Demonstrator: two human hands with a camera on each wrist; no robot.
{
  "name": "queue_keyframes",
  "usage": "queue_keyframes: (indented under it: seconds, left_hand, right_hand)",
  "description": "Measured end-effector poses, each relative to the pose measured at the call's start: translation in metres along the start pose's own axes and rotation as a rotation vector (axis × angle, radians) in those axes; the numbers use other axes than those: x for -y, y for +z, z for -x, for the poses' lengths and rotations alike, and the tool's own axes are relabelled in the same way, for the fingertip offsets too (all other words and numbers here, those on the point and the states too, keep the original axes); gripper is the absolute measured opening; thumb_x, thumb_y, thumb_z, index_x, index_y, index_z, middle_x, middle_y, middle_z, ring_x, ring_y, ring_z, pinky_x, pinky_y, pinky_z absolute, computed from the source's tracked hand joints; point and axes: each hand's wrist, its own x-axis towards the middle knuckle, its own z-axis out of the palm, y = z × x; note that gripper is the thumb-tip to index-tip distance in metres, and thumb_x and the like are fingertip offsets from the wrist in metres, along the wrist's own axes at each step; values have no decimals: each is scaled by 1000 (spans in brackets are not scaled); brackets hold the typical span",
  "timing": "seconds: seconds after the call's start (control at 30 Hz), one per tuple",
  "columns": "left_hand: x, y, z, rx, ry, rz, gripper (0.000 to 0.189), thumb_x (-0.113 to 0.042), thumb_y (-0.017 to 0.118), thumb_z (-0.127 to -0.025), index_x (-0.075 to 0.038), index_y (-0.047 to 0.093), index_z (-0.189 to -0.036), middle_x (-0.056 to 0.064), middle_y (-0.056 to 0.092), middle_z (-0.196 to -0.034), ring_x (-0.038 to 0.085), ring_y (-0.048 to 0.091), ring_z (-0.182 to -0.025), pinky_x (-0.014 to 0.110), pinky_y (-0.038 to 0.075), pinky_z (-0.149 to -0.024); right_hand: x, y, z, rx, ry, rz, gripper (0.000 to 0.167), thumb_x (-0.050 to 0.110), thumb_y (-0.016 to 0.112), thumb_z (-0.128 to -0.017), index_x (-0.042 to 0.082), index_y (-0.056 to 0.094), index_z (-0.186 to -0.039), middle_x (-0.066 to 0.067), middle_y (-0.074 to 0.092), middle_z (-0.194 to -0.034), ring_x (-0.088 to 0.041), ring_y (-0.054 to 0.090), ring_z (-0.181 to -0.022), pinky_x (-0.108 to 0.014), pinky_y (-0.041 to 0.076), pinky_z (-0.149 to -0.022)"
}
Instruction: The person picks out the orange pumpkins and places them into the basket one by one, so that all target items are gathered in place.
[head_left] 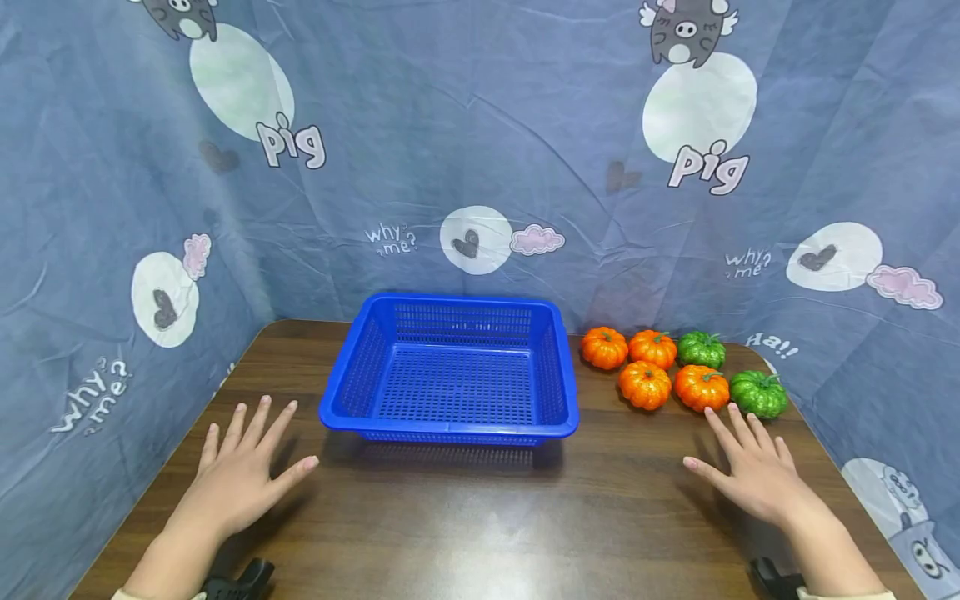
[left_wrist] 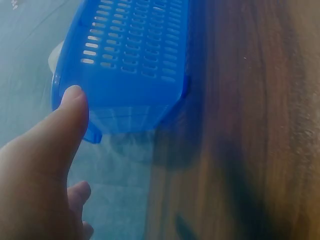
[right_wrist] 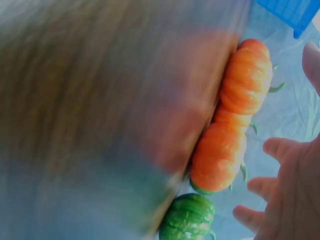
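My left hand (head_left: 242,468), fingers spread and straight, hovers over the table's left side, holding nothing. To its right stands a blue plastic basket (head_left: 450,429) with slotted walls and a bare mesh bottom; the left wrist view shows the basket's end wall (left_wrist: 135,60) beyond my thumb. My right hand (head_left: 757,471) is spread likewise on the right side, with its fingertips just in front of a small orange pumpkin (head_left: 702,388) and a green pumpkin (head_left: 759,393). Behind these are more orange pumpkins (head_left: 645,385) and another green pumpkin (head_left: 701,350), grouped in two rows.
A brown wooden table (head_left: 465,525) carries everything, its surface shiny near the front. Blue cloth (head_left: 480,150) printed with pigs and lettering hangs behind and along both sides. Dark straps with black pieces (head_left: 251,579) show near the wrists.
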Motion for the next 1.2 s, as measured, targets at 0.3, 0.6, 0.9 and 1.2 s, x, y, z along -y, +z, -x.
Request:
queue_keyframes:
  seconds: [0.3, 0.6, 0.9, 1.2]
  left_hand:
    - [-5, -8, -12, -5, 13, -6, 86, -61, 49, -97, -17, 12, -162, 27, 5, -163, 53, -6, -146, 71, -14, -109]
    - [-9, -13, -23, -54, 68, 14, 85, -59, 52, -98, -16, 16, -162, 28, 10, -163, 51, -1, -148, 65, -14, -113]
    - [-14, -9, -36, -114, 99, 47, 82, -57, 53, -97, -15, 22, -160, 30, 17, -161, 50, 8, -148, 69, 0, -114]
    - [-19, -5, -45, -116, 121, 157, 78, -50, 56, -99, -13, 23, -159, 31, 21, -159, 53, 15, -145, 72, 10, -112]
  right_hand:
    - [3, -6, -10, 13, 2, -28, 92, 62, 51, -97, 4, 16, -159, -34, 3, -160, -60, 5, -141, -80, 4, -103]
    - [1, -8, -25, -24, 8, -77, 87, 59, 49, -99, 3, 18, -158, -37, 4, -158, -66, 8, -137, -80, 13, -101]
    - [-5, -5, -41, -69, -2, -139, 83, 53, 48, -102, -3, 20, -155, -43, 9, -154, -69, 11, -133, -81, 18, -99]
    - [-8, -2, -53, -143, 4, -215, 80, 46, 53, -102, -12, 24, -149, -49, 14, -148, -68, 14, -133, -77, 15, -104]
